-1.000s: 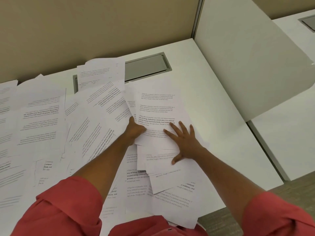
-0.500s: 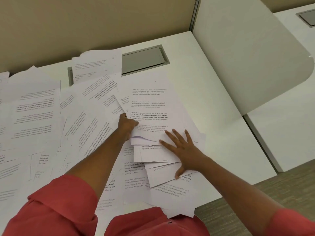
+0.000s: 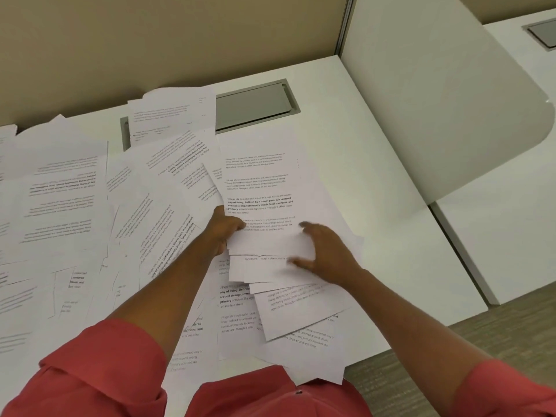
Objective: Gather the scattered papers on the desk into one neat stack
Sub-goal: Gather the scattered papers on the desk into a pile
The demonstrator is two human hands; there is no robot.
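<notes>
Bright, soft, even light lies over the smooth white desk top (image 3: 361,176) and leaves faint shadows under the printed white paper sheets (image 3: 264,188), while the bare right hand (image 3: 328,254) is smeared by motion and straight edges bow near the borders

We find loose papers (image 3: 66,191) spread over the left and middle of the desk (image 3: 376,236), overlapping one another, some hanging past its near edge. At the back, one sheet (image 3: 171,115) lies across the left part of a hatch (image 3: 255,103) set in the desktop, in front of the back wall (image 3: 150,40). The left hand (image 3: 225,230) holds the left edge of the middle pile's top sheet (image 3: 258,182). The right hand (image 3: 325,254) sits at its near right. A divider (image 3: 436,100) stands along the desk's right side, with a second desk (image 3: 496,230) beyond it.
</notes>
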